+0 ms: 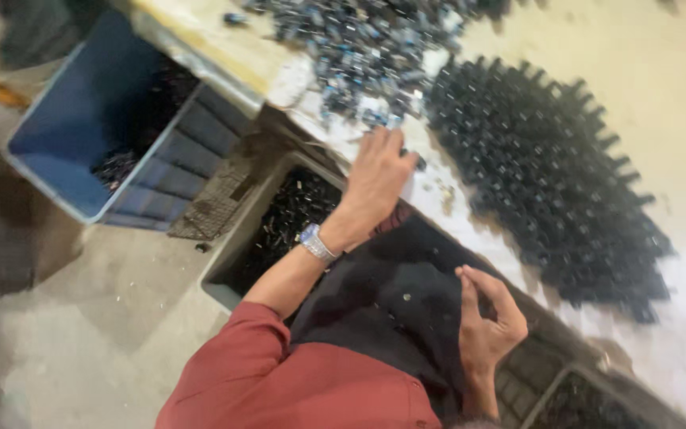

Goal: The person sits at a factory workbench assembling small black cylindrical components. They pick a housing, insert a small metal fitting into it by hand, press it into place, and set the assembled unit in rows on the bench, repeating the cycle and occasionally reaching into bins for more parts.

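At a pale worktable [676, 103] running from the upper left to the lower right of the frame, a left hand [379, 179] with a metal wristwatch [315, 242] is stretched to the near edge of a loose heap of small dark parts [359, 40] at top centre, its fingers [395, 143] narrowly spread and curled onto the pieces; whether any piece is pinched cannot be told through the blur. The right hand [486, 322], at lower centre, is closed on the edge of a black cloth [391, 294] gathered across the lap. To the right, more dark parts are laid in a packed, ordered block [549, 175] whose long axis slants from upper left to lower right; which way a single piece points cannot be made out. The gathering is judged best done by raking few pieces at a time over the edge, with the cloth held taut beneath. A grey bin of parts [279, 222] is seen under the table edge, a blue crate [81, 127] at upper left.
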